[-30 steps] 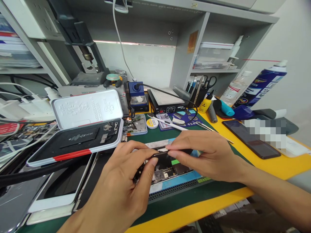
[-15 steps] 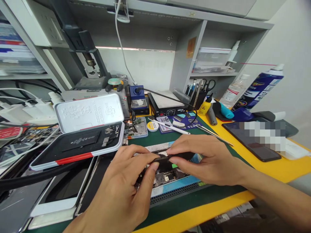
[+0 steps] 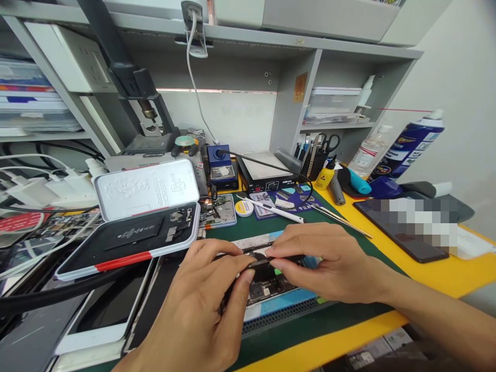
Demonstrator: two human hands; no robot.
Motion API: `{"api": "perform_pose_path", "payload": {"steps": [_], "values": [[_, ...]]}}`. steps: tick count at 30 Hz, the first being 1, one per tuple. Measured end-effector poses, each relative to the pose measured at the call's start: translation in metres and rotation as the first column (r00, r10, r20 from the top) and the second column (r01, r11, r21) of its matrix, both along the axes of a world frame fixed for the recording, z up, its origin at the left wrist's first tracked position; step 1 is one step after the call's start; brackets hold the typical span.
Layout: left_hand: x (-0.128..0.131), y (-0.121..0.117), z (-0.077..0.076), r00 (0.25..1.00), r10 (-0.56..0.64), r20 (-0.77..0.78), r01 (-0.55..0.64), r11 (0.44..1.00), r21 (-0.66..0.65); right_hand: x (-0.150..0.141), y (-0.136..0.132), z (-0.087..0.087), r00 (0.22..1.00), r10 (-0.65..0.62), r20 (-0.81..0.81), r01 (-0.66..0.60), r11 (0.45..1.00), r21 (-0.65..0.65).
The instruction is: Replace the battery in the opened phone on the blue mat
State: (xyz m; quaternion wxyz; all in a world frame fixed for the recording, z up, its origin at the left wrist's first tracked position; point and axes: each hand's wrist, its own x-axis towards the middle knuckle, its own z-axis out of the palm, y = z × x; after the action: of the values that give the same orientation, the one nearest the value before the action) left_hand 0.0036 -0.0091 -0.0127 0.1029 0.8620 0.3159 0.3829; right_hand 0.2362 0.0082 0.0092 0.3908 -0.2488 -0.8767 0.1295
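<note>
Fig.: Thin dark part (image 3: 262, 272) held two-handed over opened phone (image 3: 266, 291).
L hand (image 3: 201, 297) & R hand (image 3: 329, 262): thumb & fingertips of ea. pinched on its upper edge; lower-edge contact w/ phone unclear.

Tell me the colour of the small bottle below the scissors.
The bottle is mostly yellow; the head view shows it.

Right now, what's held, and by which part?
A black piece, pinched along its upper edge by both the left hand and the right hand.
</note>
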Motion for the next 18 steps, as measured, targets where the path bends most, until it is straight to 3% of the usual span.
{"api": "perform_pose_path", "payload": {"steps": [18], "values": [[0.0004, 0.0004, 0.0047, 1.0, -0.017, 0.022, 0.015, 0.998, 0.061, 0.0035, 0.0034, -0.001, 0.998, 0.044, 0.039, -0.045, 0.999, 0.02]]}}
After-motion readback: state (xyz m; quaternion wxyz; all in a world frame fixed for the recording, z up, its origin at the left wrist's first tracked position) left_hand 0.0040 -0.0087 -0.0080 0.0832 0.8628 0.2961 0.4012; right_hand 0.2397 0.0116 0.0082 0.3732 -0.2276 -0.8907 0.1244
